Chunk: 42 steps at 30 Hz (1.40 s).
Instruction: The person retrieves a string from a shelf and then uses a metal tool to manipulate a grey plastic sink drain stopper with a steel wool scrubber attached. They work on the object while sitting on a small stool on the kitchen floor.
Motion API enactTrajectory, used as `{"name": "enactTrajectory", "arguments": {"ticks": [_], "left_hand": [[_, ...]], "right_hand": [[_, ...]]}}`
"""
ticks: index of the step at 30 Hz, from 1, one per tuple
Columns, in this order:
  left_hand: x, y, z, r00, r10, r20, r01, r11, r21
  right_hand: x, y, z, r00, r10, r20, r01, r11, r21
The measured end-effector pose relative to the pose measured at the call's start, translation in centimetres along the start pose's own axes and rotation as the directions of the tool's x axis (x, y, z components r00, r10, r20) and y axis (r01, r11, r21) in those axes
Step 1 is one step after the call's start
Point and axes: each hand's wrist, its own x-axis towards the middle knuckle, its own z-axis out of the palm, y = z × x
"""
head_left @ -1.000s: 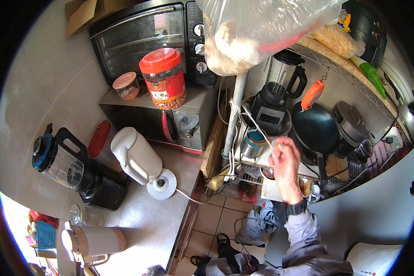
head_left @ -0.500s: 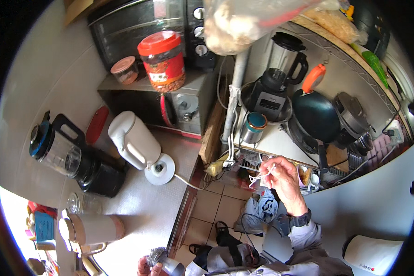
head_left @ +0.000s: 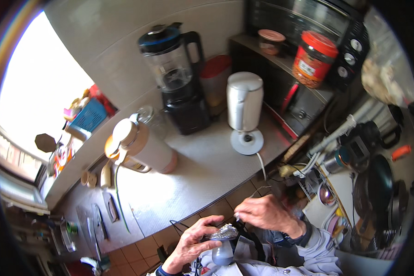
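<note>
My left hand (head_left: 192, 242) grips a steel-wool scrubber (head_left: 224, 233) with a silvery, rough head and a smooth grey handle below, in front of my body. Its thumb and fingers lie on either side of the scrubber head. Just to the right, my right hand (head_left: 267, 214) is closed in a pinch on a thin white string (head_left: 237, 216), of which only a small bit shows by the fingertips. Motion blur softens that hand. The hands are close together but apart, beyond the counter's near edge.
On the metal counter (head_left: 193, 184) stand a white kettle (head_left: 245, 103), a blender (head_left: 177, 87) and a pale thermos jug (head_left: 145, 147). Knives (head_left: 98, 223) lie at left. A toaster oven (head_left: 299, 23) is at the back right; a black wok (head_left: 377, 184) is at right.
My view has swung left toward the counter and window. My right hand, with the string, has come from the shelf side to beside my left hand; the scrubber is now in front of my body.
</note>
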Motion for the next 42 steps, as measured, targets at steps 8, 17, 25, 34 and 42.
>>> {"name": "enactTrajectory", "arguments": {"ticks": [8, 17, 25, 34, 42], "left_hand": [[-5.9, -0.5, 0.5, 0.958, -0.151, -0.245, 0.150, 0.988, -0.025], [-14.8, -0.7, -0.6, 0.849, -0.234, -0.474, 0.098, 0.951, -0.294], [-25.1, -0.1, -3.0, 0.723, -0.197, -0.662, -0.087, 0.925, -0.371], [-34.5, 0.0, -3.8, 0.433, -0.151, -0.889, -0.194, 0.947, -0.256], [-39.1, 0.0, 1.9, -0.118, -0.184, -0.976, -0.238, 0.959, -0.152]], "right_hand": [[8.4, -4.1, 6.2, 0.841, -0.450, 0.298, 0.483, 0.874, -0.043], [11.2, -7.2, 11.8, 0.773, -0.496, 0.397, 0.426, 0.868, 0.255], [11.7, -10.1, 21.9, 0.706, -0.432, 0.561, 0.277, 0.898, 0.343], [11.9, -13.0, 30.5, 0.663, -0.379, 0.646, 0.256, 0.925, 0.279], [13.4, -13.1, 35.0, 0.510, -0.309, 0.803, 0.056, 0.943, 0.327]]}}
